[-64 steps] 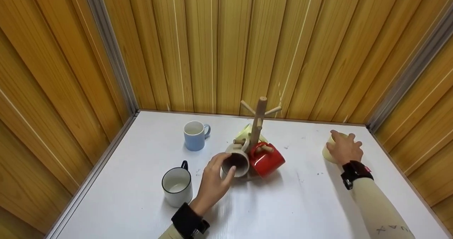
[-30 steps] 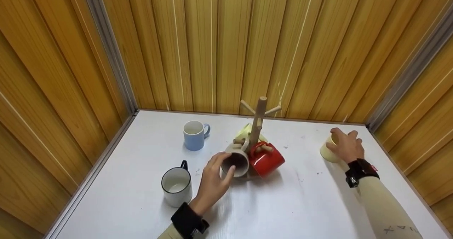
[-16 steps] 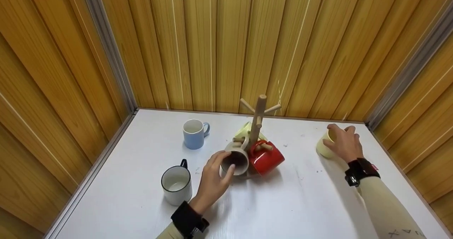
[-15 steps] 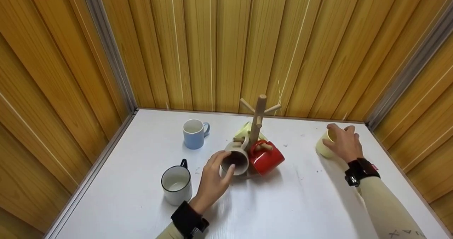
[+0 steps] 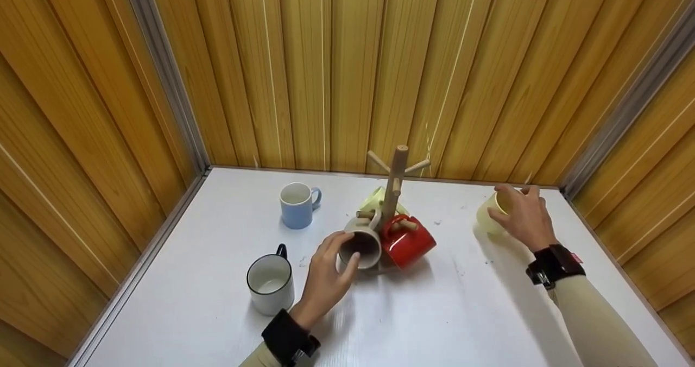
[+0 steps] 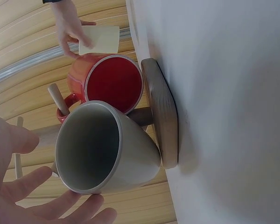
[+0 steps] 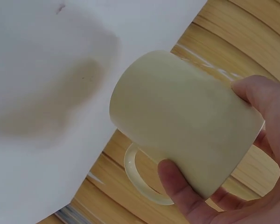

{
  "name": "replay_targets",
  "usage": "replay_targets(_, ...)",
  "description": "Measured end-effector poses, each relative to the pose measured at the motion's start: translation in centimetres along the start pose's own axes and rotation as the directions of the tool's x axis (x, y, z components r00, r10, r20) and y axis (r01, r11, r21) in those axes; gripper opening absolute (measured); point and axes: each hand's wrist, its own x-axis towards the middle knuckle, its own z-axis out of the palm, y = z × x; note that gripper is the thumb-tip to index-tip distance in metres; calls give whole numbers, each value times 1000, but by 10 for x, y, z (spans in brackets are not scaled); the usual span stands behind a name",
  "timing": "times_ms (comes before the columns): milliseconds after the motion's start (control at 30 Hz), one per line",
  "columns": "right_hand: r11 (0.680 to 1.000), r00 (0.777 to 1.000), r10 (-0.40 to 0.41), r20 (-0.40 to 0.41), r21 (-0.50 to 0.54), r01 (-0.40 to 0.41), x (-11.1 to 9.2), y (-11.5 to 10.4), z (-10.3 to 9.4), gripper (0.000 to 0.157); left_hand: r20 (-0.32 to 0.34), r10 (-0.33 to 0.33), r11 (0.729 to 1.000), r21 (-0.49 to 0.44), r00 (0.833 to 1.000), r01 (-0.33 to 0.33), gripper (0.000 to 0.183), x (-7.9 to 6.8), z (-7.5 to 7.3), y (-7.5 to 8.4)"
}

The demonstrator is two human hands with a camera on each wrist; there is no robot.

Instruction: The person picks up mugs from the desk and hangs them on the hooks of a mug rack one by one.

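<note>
My right hand holds a pale yellow mug near its rim, thumb and fingers on opposite sides. The right wrist view shows that mug tilted above the white table, its handle uncovered. At the wooden mug tree, my left hand is beside a grey-white mug that hangs by its handle. Its fingers are spread at the mug's rim; the thumb stands apart from it. A red mug hangs on the neighbouring peg, and another yellow mug is partly hidden behind the post.
A light blue mug stands upright at the table's back left. Nearer stands a white mug with a black rim and handle. Upper pegs of the tree bear no mugs. Wood-patterned panels enclose the white table.
My right hand has moved leftward and slightly up with the yellow mug, which has come off the table and tilted. The left hand and the hanging mugs have stayed in place.
</note>
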Motion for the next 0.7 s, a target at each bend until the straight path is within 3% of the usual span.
replay_targets(200,997,995,-75,-72,23,77,-4,-14,-6,49,7,0,1000,3,1000,0,36,-1,0,0)
replay_targets(700,988,978,-149,-143,19,154,-15,-48,-19,51,-1,0,1000,-4,1000,0,36,-2,-1,1)
